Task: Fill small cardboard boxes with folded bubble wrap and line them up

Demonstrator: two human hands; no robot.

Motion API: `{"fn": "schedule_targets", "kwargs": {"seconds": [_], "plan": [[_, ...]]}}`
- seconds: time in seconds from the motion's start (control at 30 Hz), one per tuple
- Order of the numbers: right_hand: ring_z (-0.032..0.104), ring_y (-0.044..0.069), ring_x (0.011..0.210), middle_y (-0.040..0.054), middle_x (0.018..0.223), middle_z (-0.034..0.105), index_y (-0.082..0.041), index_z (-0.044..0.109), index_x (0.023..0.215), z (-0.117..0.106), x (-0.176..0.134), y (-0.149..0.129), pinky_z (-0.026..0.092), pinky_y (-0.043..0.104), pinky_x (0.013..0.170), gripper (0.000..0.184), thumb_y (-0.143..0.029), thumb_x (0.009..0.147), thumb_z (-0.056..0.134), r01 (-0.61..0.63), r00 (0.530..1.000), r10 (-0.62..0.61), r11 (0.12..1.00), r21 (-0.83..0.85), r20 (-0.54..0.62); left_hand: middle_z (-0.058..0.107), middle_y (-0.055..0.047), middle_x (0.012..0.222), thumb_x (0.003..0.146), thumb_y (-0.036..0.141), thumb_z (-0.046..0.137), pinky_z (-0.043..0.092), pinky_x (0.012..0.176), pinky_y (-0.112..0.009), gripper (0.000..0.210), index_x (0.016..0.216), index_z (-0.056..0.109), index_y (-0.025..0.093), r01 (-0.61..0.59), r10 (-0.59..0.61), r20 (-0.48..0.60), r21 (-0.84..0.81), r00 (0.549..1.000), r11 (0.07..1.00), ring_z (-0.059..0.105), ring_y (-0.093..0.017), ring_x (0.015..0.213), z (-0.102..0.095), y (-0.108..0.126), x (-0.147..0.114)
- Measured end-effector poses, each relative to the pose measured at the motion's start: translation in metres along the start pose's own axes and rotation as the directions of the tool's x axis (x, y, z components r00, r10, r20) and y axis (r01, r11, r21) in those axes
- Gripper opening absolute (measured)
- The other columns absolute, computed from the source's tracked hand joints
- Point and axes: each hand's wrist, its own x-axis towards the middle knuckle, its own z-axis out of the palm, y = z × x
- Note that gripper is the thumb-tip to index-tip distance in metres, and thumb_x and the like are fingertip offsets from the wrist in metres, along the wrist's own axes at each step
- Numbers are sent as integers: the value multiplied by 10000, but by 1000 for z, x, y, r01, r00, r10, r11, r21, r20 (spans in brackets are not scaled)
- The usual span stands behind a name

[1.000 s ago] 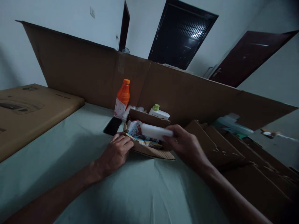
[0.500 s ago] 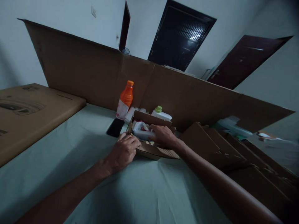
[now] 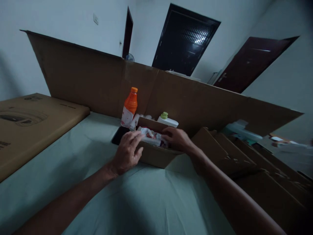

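A small cardboard box (image 3: 156, 157) stands on the green sheet with its top open. Inside lie white and clear plastic packets (image 3: 151, 136) with red marks, their exact kind unclear. My left hand (image 3: 128, 148) is at the box's left end, its fingers apart and the thumb lifted; nothing shows in its grip. At the right end, my right hand (image 3: 178, 138) reaches over the rim, with bent fingers apart on or just above the packets. Its thumb is mostly hidden.
Behind the box stand an orange bottle (image 3: 130, 106), a white bottle with a green cap (image 3: 168, 120) and clear plastic items. A black phone (image 3: 119, 135) lies to the left. A large flat carton (image 3: 41, 111) is far left; folded cardboard (image 3: 225, 153) leans right. A cardboard wall (image 3: 93, 75) runs behind.
The box's front side, folded low before, now stands upright. My left hand has let go of the box's left front corner and spread its fingers. My right hand has lifted slightly and drawn right.
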Motion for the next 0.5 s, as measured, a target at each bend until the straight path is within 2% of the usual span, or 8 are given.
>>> {"fn": "schedule_targets", "kwargs": {"seconds": [0.07, 0.13, 0.2, 0.27, 0.37, 0.43, 0.5], "plan": [[699, 233, 982, 100, 1116, 745, -180, 717, 1143, -9, -32, 23, 522, 316, 805, 338, -329, 955, 479, -93, 977, 108, 991, 93, -182, 516, -152, 1401, 878, 159, 558, 378, 1143, -468, 518, 1385, 447, 172, 59, -61, -81, -27, 995, 998, 473, -266, 1323, -4, -6, -8], [694, 245, 990, 109, 1090, 744, -171, 718, 1104, -6, -69, 46, 526, 345, 834, 345, -395, 924, 528, -169, 865, 303, 926, 336, -399, 495, -158, 1416, 873, 178, 557, 375, 1151, -471, 573, 1423, 396, 174, 170, -176, -69, -88, 982, 982, 461, -268, 1350, -5, -15, -19], [696, 250, 966, 114, 1086, 739, -171, 705, 1099, 14, -102, 63, 528, 370, 844, 383, -463, 882, 585, -201, 820, 434, 828, 523, -373, 480, -168, 1434, 863, 216, 568, 385, 1143, -488, 624, 1450, 360, 171, 307, -309, 14, -165, 951, 937, 456, -283, 1366, -1, -25, -29], [694, 263, 955, 129, 1093, 730, -160, 672, 1141, 47, -121, 68, 543, 387, 809, 478, -520, 831, 622, -192, 833, 473, 734, 652, -286, 445, -180, 1477, 855, 266, 589, 381, 1141, -512, 692, 1483, 315, 170, 426, -407, 126, -236, 905, 873, 434, -302, 1389, 8, -33, -39], [653, 292, 1097, 155, 1231, 681, -170, 595, 1264, 95, -119, 51, 538, 427, 872, 623, -561, 782, 654, -136, 886, 414, 659, 739, -207, 403, -180, 1520, 839, 314, 619, 344, 1153, -544, 769, 1510, 269, 180, 520, -462, 241, -335, 853, 785, 398, -317, 1415, 25, -39, -45], [627, 291, 1154, 156, 1291, 651, -181, 550, 1306, 113, -103, 33, 521, 439, 924, 646, -561, 793, 647, -82, 912, 363, 619, 781, -192, 439, -166, 1499, 834, 314, 623, 369, 1139, -532, 761, 1502, 280, 188, 546, -461, 293, -416, 838, 727, 445, -302, 1381, 34, -39, -41], [640, 281, 1117, 152, 1260, 664, -172, 550, 1274, 117, -89, 20, 520, 429, 929, 607, -551, 807, 636, -59, 926, 336, 577, 815, -171, 508, -146, 1442, 825, 293, 624, 401, 1120, -508, 722, 1473, 326, 186, 562, -458, 326, -475, 827, 678, 505, -281, 1324, 40, -34, -32]]}}
